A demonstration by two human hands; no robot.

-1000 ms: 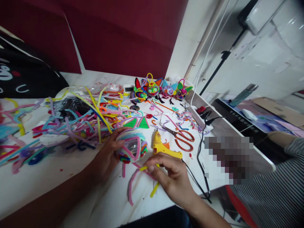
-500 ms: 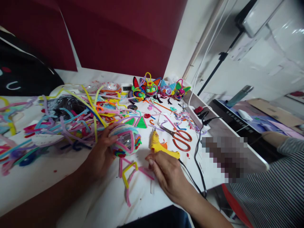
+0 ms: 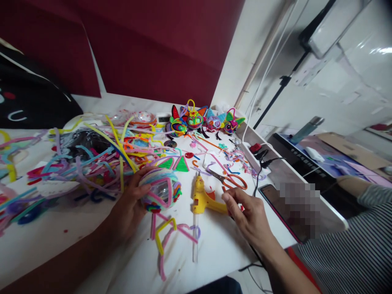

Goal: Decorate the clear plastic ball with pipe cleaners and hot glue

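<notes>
My left hand (image 3: 137, 196) is closed around a clear plastic ball (image 3: 162, 192) wrapped with pink, blue and multicoloured pipe cleaners. To its right a yellow hot glue gun (image 3: 199, 196) lies on the table, a clear glue stick (image 3: 195, 241) sticking out of its back. My right hand (image 3: 245, 208) is closed at the end of the gun's handle, its fingers curled and partly hiding the handle and cord. Behind that hand are orange-handled scissors (image 3: 234, 180), one loop covered. Bent pink and yellow pipe cleaners (image 3: 159, 241) lie below the ball; green ear shapes (image 3: 182, 164) lie behind it.
Loose pipe cleaners (image 3: 92, 163) heap up on the left. Several finished animal-head ornaments (image 3: 196, 119) stand at the back. A phone (image 3: 281, 212), a black cable (image 3: 256, 183) and the raised table edge (image 3: 324, 204) are on the right, where a person in stripes sits.
My right hand has moved right, from the glue gun's back to its handle end, uncovering the glue stick. The left hand still holds the ball. More of the phone now shows.
</notes>
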